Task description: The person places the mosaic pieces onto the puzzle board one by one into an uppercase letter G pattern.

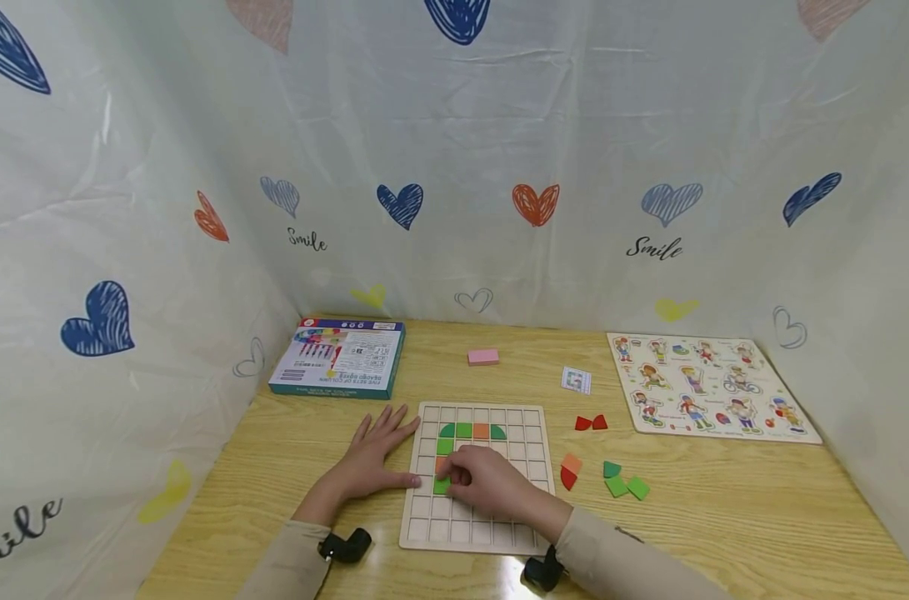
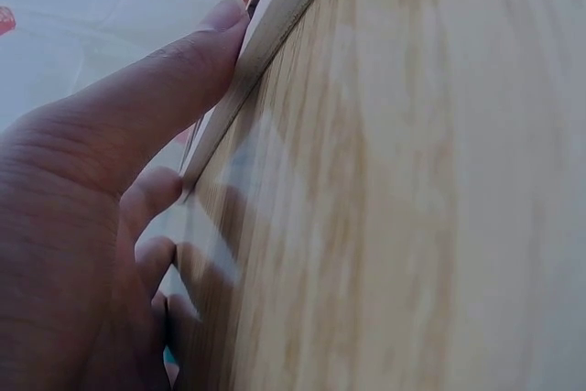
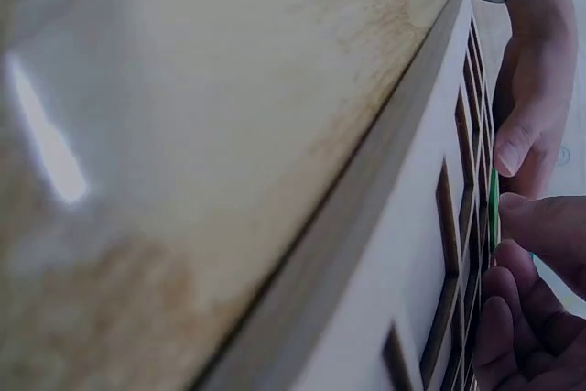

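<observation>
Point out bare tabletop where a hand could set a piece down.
Free: between the blue box and pink block; the near right corner of the table. Crowded: right of the grid board, among loose tiles, red pieces.

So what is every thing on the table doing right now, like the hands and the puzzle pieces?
Left hand: flat on the table, thumb against the board's edge.
Right hand: pinching a green square tile on the board.
White wooden grid board: lying flat, few cells filled.
Loose red, orange and green tiles: lying beside the board.
Blue cardboard box: closed, lying flat.
Pink block: lying alone.
</observation>
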The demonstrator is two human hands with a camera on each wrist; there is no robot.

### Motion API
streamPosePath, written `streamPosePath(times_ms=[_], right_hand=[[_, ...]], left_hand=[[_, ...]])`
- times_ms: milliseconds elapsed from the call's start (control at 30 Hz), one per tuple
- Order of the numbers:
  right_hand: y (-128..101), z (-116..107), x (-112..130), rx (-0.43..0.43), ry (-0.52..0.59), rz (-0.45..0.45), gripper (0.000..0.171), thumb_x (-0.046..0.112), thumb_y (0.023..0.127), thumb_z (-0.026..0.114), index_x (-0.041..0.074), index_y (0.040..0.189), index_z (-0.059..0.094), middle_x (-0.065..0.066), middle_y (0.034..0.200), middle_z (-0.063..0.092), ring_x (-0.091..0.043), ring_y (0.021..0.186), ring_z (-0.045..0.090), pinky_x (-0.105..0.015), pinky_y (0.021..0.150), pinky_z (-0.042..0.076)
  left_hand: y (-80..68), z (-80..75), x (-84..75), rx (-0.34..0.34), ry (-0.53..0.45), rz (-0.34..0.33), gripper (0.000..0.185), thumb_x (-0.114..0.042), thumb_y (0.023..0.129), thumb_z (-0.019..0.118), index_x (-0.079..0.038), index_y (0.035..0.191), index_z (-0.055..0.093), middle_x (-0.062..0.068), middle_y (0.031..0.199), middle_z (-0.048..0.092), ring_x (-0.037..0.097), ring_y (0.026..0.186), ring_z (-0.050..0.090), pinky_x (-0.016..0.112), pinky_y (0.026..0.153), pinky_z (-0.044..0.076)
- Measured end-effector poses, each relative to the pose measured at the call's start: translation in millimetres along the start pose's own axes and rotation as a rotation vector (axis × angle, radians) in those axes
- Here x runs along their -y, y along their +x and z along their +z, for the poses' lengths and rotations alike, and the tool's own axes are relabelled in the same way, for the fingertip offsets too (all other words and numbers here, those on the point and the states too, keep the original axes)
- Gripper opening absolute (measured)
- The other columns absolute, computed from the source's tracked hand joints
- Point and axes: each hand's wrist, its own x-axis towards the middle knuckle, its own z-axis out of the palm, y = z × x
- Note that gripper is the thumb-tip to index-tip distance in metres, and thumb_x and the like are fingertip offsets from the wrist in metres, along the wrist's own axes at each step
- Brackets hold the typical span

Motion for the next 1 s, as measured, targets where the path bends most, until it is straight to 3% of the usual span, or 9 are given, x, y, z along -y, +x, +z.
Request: streamPosePath(times_ms=[333, 800, 1000], right_hand=[[-19.6, -22.2, -18.1, -0.096, 0.041, 0.031, 0.013, 0.009, 0.095, 0.07, 0.015, 0.106, 0.075, 0.013, 0.084, 0.06, -0.004, 0.077, 0.055, -0.023, 0.07, 0.05], [-68.6, -81.4, -80.5, -0.309, -0.018, 0.221, 0.015, 0.009, 0.094, 0.072, 0.012, 0.11, 0.074, 0.008, 0.09, 0.064, -0.008, 0.081, 0.058, -0.025, 0.07, 0.052], [-86.7, -107.6, -106.1, -0.389, -0.098, 0.262, 0.016, 0.008, 0.094, 0.073, 0.008, 0.11, 0.074, 0.003, 0.092, 0.063, -0.011, 0.08, 0.057, -0.026, 0.067, 0.05]], left_hand=[[0.5, -0.1, -1.6, 0.008, 0.003, -0.025, 0.1, -0.065, 0.082, 0.074, -0.021, 0.161, 0.033, 0.008, 0.17, 0.013, 0.034, 0.157, 0.0, 0.056, 0.123, -0.006], [0.7, 1.2, -1.3, -0.001, -0.006, -0.02, 0.101, -0.063, 0.081, 0.076, -0.021, 0.161, 0.032, 0.008, 0.17, 0.012, 0.034, 0.157, 0.0, 0.055, 0.123, -0.007], [0.1, 0.3, -2.1, -0.005, -0.009, -0.01, 0.1, -0.063, 0.082, 0.076, -0.02, 0.161, 0.033, 0.01, 0.17, 0.014, 0.035, 0.156, 0.001, 0.057, 0.123, -0.006]])
